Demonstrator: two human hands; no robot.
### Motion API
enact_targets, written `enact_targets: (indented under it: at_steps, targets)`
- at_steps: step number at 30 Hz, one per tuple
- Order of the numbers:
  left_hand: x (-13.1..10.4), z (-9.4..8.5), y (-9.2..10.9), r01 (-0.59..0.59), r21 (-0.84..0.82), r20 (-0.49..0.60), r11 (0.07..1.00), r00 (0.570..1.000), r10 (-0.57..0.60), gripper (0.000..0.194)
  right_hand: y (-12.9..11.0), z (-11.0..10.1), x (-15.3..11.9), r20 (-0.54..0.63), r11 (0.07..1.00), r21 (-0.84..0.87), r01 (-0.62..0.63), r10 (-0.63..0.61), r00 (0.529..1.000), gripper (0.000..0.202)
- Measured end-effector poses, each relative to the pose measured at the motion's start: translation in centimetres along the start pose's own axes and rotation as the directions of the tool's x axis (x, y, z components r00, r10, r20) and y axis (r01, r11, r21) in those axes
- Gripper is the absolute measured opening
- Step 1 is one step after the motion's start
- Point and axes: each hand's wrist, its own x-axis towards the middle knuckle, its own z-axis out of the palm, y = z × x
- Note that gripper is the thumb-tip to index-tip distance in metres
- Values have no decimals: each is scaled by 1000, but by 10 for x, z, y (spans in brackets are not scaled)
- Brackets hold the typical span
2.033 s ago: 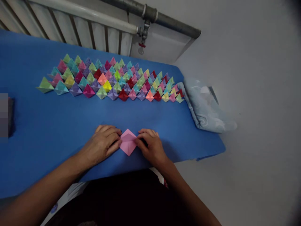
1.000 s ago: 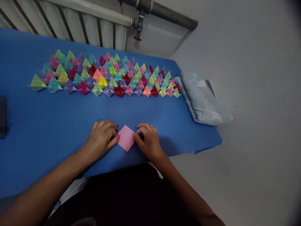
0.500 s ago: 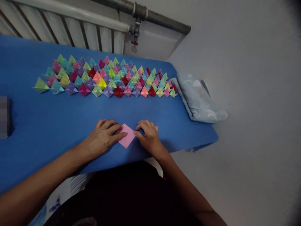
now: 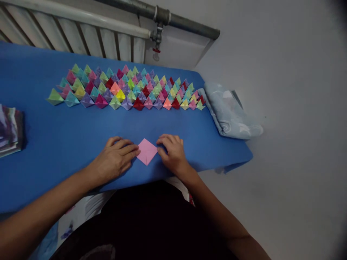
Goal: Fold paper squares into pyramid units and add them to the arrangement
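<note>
A small pink paper (image 4: 146,152), folded into a diamond with a crease line in its lower half, lies on the blue table cover (image 4: 81,139). At its left corner my left hand (image 4: 115,157) pinches the edge between thumb and fingers. The right corner is pinched by my right hand (image 4: 172,151), whose fingers are curled. Beyond both hands, several rows of folded paper boats (image 4: 127,103) in many colours stand close together.
A folded grey-blue cloth (image 4: 230,115) lies at the table's right end against the wall. At the left edge sits a stack of papers or cloths (image 4: 12,130). A radiator (image 4: 89,39) and pipe (image 4: 189,24) run behind the table.
My left thumb has drawn back from the middle of the pink paper to its left corner. The view has shifted slightly, bringing more of the left stack into sight.
</note>
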Motion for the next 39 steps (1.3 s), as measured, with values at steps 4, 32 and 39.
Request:
enact_targets:
  at_steps: [4, 32, 39]
  targets:
    - [8, -6, -2, -1, -34, 39, 999, 999, 2, 25, -12, 2, -6, 83, 977, 48, 205, -209, 974, 24]
    - [15, 1, -11, -57, -67, -143, 996, 989, 47, 18, -13, 10, 0, 148, 976, -43, 213, -205, 968, 12]
    - [13, 2, -10, -62, -74, -120, 995, 991, 52, 14, -13, 16, 0, 101, 985, -35, 170, -166, 981, 14]
